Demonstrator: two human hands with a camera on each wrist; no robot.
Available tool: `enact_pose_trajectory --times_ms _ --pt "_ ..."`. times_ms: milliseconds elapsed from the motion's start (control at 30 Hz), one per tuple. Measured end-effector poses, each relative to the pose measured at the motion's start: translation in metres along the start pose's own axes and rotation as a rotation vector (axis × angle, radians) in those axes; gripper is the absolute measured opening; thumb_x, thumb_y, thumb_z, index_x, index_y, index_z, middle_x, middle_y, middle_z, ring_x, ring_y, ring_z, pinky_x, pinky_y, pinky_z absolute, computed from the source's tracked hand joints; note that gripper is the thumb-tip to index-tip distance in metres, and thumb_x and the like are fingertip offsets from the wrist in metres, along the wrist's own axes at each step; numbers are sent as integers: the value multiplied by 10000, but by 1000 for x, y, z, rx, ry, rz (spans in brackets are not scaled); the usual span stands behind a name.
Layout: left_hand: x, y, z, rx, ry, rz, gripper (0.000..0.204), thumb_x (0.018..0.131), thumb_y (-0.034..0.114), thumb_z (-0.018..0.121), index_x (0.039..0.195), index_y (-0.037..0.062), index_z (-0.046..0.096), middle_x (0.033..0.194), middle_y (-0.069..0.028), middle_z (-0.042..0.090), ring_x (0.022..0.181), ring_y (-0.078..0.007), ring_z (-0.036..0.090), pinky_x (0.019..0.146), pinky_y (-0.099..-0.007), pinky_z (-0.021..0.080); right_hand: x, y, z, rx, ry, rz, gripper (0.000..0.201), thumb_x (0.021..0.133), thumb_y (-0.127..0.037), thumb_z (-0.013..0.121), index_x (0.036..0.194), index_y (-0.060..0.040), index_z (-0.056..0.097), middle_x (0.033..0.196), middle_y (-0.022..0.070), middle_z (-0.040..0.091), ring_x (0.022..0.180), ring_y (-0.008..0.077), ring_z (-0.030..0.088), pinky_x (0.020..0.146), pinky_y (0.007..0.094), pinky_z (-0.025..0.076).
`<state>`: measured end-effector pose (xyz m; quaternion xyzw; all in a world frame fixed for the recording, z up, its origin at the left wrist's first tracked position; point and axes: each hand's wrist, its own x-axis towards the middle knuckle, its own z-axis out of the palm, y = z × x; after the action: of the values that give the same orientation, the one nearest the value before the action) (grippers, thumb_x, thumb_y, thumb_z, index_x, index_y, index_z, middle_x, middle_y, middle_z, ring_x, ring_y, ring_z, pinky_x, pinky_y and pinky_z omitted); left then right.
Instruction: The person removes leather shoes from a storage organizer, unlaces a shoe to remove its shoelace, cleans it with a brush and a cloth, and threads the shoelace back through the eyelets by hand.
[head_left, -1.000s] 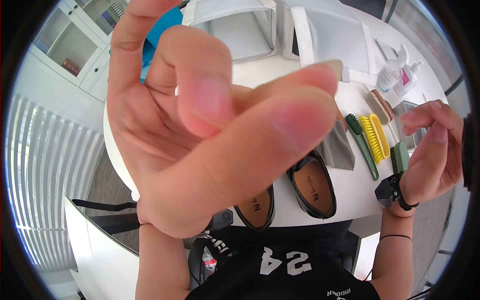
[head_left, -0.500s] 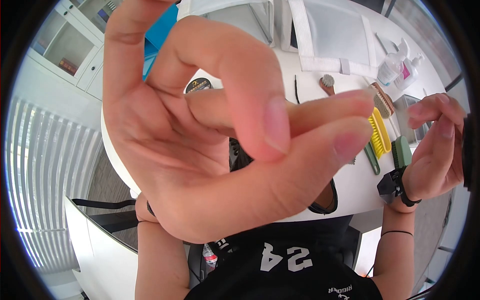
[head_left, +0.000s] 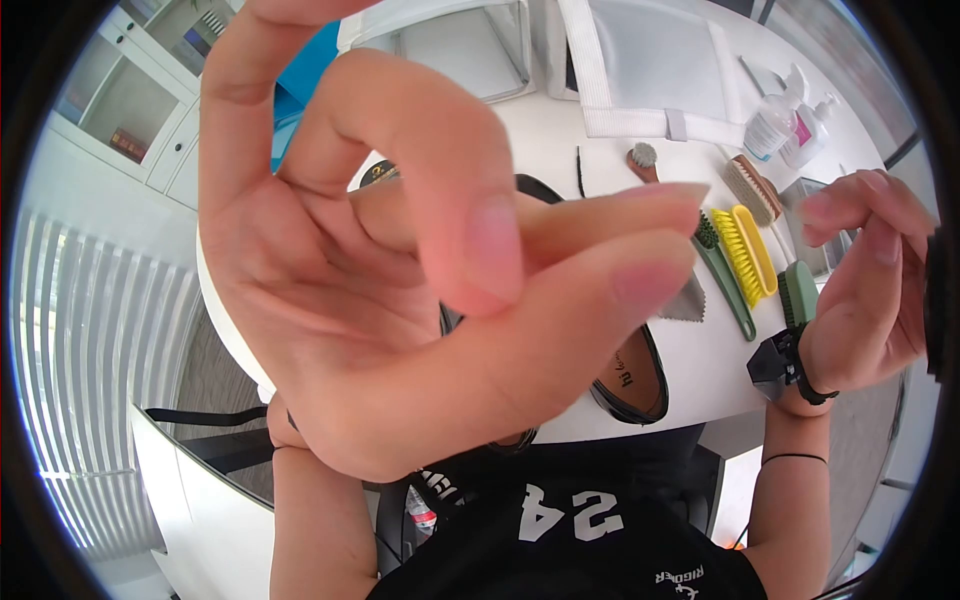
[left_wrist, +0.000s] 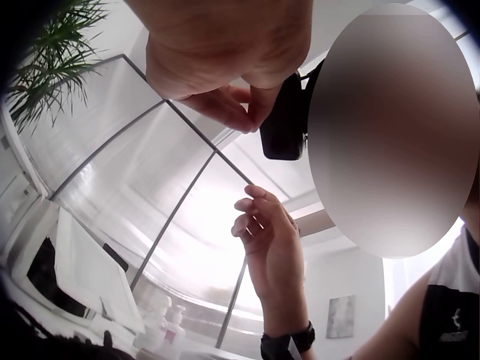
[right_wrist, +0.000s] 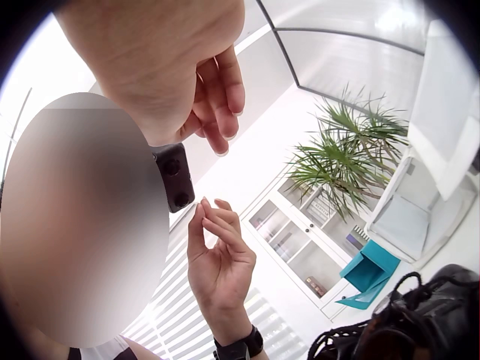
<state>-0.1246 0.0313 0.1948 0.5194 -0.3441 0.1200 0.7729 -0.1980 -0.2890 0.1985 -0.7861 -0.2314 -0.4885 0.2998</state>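
Close before the head camera, my left hand [head_left: 330, 300] is raised palm toward it, thumb and index fingertips meeting with nothing visible between them. In the right wrist view the same left hand [right_wrist: 221, 277] stands below the black head camera [right_wrist: 176, 180]. My right hand [head_left: 870, 280] is held up at the right, its fingers loosely bent and holding nothing; the right wrist view shows those fingers [right_wrist: 217, 105] hanging beside the head camera. A black shoe with a brown insole [head_left: 635, 370] lies on the table, partly behind my left hand. Another shoe is mostly hidden.
On the white table [head_left: 700, 385] lie a green-handled brush [head_left: 735, 290], a yellow brush [head_left: 750, 255], a wooden brush [head_left: 752, 190], a small round brush [head_left: 643, 158] and a grey cloth [head_left: 685, 302]. Pump bottles [head_left: 770, 125] and white mesh-sided boxes [head_left: 650, 70] stand behind.
My left hand has swung right across the view, then partly back left, uncovering more of the shoe and green brush. The right hand has risen slightly. Nothing was picked up.
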Motion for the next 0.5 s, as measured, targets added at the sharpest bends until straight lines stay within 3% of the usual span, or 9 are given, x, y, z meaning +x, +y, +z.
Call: enact_pose_trajectory --times_ms 100,167,200,367,500 --pt "6 5 7 -37 -105 -118 918 877 -33 805 1648 -26 307 1030 43 550 824 -99 640 647 -209 545 0 -4 3 15 -11 -2 315 1110 -9 451 1261 73 715 892 195 775 732 209 677 737 329 551" --pt "6 5 15 -113 15 -144 854 880 -68 743 1636 -38 346 1048 40 533 898 -110 593 785 -218 466 -1 -6 3 -18 -34 52 309 1116 -16 446 1263 64 706 884 193 775 744 205 695 740 321 557" --pt "7 3 16 -118 7 -144 854 880 -68 743 1636 -38 346 1048 40 533 898 -110 593 785 -218 466 -1 -8 5 -26 -30 52 309 1116 -16 446 1263 64 706 884 193 775 744 205 695 740 321 557" --pt "4 -16 15 -80 -111 37 763 888 -101 646 1610 -23 413 1077 13 496 1021 -146 570 889 -254 411 4 -15 10 57 -100 45 308 1119 -27 440 1286 54 686 853 180 763 751 202 705 743 320 564" --pt "6 -16 2 -54 -163 29 756 896 -95 652 1609 -6 420 1075 20 497 1032 -148 571 891 -258 413 3 -14 9 52 -83 38 315 1115 -24 437 1294 55 683 849 178 758 753 202 703 744 318 564"
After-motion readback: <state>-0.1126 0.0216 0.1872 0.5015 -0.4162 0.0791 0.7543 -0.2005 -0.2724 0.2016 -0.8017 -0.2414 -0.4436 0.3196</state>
